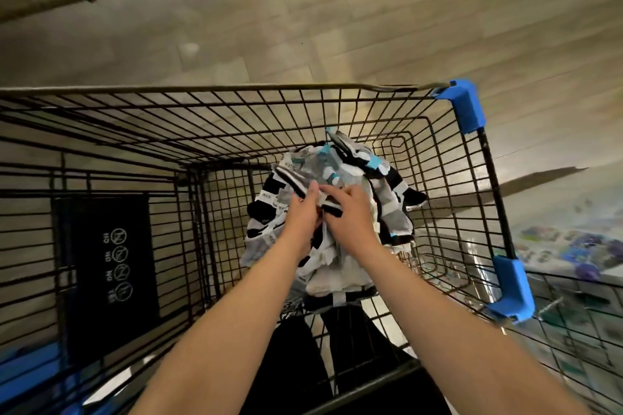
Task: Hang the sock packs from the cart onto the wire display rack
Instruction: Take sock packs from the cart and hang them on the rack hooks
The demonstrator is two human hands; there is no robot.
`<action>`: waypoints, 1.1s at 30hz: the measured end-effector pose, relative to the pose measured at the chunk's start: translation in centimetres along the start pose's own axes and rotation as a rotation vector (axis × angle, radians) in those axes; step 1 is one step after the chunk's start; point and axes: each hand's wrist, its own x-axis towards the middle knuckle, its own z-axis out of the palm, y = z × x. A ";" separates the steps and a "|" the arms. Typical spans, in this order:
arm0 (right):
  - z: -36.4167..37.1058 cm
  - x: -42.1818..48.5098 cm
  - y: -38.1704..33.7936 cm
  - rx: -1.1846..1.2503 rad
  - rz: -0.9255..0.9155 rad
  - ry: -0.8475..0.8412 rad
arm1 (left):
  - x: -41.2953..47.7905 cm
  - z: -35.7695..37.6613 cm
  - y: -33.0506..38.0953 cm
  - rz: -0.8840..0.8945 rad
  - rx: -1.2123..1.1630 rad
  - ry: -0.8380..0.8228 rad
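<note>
Now both hands are down in the cart, right on the heap.
Watch the left hand (303, 212) and right hand (352, 212): they meet mid-heap on the sock packs (387, 216), piled in the cart (236, 89) with the long axis running 12 to 6 o'clock. Right fingers curl round a black-cuffed pack (332, 209); the left hand's fingers lie along a striped pack (293, 180), grip unclear. Neither hand is nearer, both are touching. A blurred wire grid (580, 320) sits at 4 o'clock, likely the rack, so the lift should go up and right.
</note>
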 end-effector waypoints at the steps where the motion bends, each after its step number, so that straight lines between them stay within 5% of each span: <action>1: -0.1 -0.6 -0.4 0.024 0.012 -0.062 | -0.3 -0.1 0.1 -0.006 -0.011 0.018; 4: -1.3 -1.9 -1.4 0.174 0.036 -0.169 | -0.4 -0.8 -0.7 -0.019 -0.019 0.101; 6: -2.2 -2.1 -1.8 0.404 0.116 -0.097 | 0.4 -1.7 -1.4 0.009 -0.013 0.134; 11: -3.8 -1.8 -2.6 0.533 0.235 -0.091 | -4.4 -1.1 0.7 0.055 -0.053 -0.022; 17: -4.8 -1.2 -3.4 0.316 0.183 -0.090 | -4.8 0.2 1.6 0.095 -0.034 0.043; 22: -5.8 1.7 -1.3 0.395 0.171 -0.004 | -1.2 1.3 2.0 0.170 0.123 0.150; 25: -6.1 5.1 0.5 0.243 0.182 0.131 | 0.7 1.7 2.1 0.159 0.131 0.194; 33: -3.3 12.7 1.7 -0.208 0.200 0.118 | 5.6 1.6 1.0 0.143 0.181 0.249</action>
